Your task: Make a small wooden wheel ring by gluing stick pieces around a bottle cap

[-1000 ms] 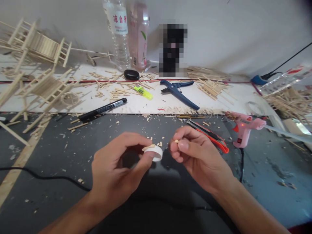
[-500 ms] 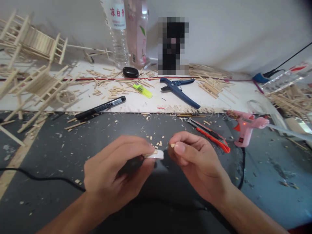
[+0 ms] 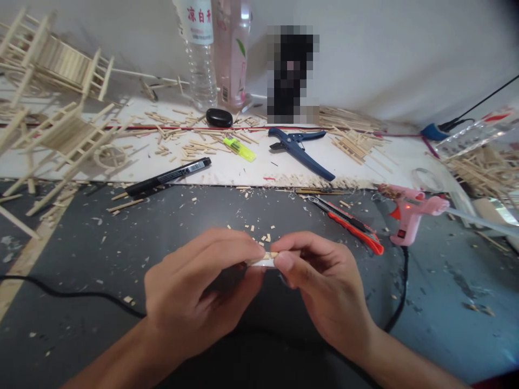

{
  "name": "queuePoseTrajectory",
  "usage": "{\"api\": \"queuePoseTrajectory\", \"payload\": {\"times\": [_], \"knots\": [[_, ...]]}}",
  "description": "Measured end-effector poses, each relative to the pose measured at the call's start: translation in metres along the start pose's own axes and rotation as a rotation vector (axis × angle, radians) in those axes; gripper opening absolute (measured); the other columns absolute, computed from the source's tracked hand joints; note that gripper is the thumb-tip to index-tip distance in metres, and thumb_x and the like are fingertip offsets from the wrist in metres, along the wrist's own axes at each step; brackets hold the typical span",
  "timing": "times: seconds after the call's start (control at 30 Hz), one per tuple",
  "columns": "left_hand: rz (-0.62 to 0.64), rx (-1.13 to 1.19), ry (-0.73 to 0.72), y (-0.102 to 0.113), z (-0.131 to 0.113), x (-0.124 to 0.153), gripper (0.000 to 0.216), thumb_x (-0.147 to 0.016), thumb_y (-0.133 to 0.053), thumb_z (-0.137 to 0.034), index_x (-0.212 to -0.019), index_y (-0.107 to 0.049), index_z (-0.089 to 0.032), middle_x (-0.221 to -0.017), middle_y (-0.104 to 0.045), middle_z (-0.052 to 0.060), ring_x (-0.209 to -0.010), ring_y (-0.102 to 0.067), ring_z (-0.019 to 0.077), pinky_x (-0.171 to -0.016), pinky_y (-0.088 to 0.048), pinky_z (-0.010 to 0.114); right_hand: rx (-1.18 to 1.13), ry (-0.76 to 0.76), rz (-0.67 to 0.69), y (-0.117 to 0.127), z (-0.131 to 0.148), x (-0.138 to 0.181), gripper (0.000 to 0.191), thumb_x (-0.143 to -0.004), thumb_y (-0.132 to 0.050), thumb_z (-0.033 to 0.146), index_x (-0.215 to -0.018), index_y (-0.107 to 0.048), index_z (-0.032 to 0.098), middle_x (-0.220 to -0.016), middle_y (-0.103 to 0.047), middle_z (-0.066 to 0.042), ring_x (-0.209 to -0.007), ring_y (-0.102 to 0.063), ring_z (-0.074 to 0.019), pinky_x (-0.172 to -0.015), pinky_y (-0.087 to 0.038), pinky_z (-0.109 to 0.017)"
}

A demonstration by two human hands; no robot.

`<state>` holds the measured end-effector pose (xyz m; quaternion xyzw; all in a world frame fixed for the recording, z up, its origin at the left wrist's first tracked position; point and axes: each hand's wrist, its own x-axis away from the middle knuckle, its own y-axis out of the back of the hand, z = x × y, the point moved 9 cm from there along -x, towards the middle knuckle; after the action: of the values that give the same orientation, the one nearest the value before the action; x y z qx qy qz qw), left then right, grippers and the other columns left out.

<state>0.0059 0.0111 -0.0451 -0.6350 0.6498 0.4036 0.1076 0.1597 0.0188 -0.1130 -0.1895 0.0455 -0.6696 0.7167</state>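
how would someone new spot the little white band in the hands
On the dark grey tabletop, find the left hand and right hand close together, near the middle. The white band is pinched in the left hand, seen nearly edge-on between the two. Its smooth white sets it apart from the tan wooden chips lying just beyond.

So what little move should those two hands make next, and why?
Probably ease the small wooden piece gently against the white band and steady it there. The right hand pinches that piece close by the band's edge, while the left hand grips the band. Whether piece and band already touch is hard to tell.
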Motion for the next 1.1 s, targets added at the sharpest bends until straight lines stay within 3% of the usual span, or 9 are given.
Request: {"api": "queuePoseTrajectory", "payload": {"times": [0.17,0.57,0.67,0.83,1.1], "knots": [[-0.007,0.022,0.001,0.0,0.002,0.001,0.033,-0.083,-0.076,-0.001,-0.104,-0.07,-0.026,-0.09,-0.079,-0.003,-0.077,-0.076,0.0125,-0.072,-0.062,0.024,-0.005,0.007,0.0,-0.001,0.001,-0.001,0.005,-0.081,-0.09,0.031,-0.085,-0.087,0.031,-0.058,-0.058,0.004,-0.055,-0.04,-0.0077,-0.048,-0.031,-0.02],[0.003,-0.01,0.001,0.001,0.002,0.001,0.03,-0.084,-0.077,-0.002,-0.103,-0.071,-0.025,-0.093,-0.08,-0.002,-0.078,-0.077,0.0117,-0.072,-0.061,0.021,0.061,0.013,-0.005,0.003,0.003,-0.004,0.009,-0.081,-0.091,0.029,-0.088,-0.085,0.029,-0.071,-0.069,0.001,-0.063,-0.055,-0.0101,-0.055,-0.044,-0.021],[0.011,-0.011,0.015,-0.001,0.003,0.001,0.032,-0.084,-0.078,-0.001,-0.105,-0.072,-0.025,-0.094,-0.08,-0.002,-0.08,-0.077,0.0119,-0.077,-0.062,0.022,0.094,0.066,0.01,0.007,0.009,-0.005,0.014,-0.084,-0.088,0.028,-0.097,-0.082,0.03,-0.075,-0.067,0.003,-0.066,-0.056,-0.0107,-0.057,-0.046,-0.021],[0.005,-0.023,0.028,-0.002,0.003,0.001,0.03,-0.086,-0.078,-0.003,-0.105,-0.072,-0.024,-0.094,-0.08,-0.003,-0.082,-0.077,0.0107,-0.08,-0.061,0.02,0.297,0.218,0.077,0.005,0.028,-0.005,0.009,-0.09,-0.082,0.021,-0.094,-0.08,0.028,-0.086,-0.075,0.001,-0.076,-0.067,-0.0132,-0.066,-0.052,-0.024],[0.005,-0.056,0.053,-0.001,0.003,0.001,0.026,-0.089,-0.076,-0.006,-0.106,-0.073,-0.026,-0.097,-0.081,-0.004,-0.083,-0.077,0.0098,-0.081,-0.061,0.018,0.461,0.346,0.117,0.001,0.037,0.001,0.016,-0.095,-0.077,0.018,-0.1,-0.079,0.033,-0.088,-0.077,0.003,-0.08,-0.068,-0.0136,-0.07,-0.053,-0.026]]}}
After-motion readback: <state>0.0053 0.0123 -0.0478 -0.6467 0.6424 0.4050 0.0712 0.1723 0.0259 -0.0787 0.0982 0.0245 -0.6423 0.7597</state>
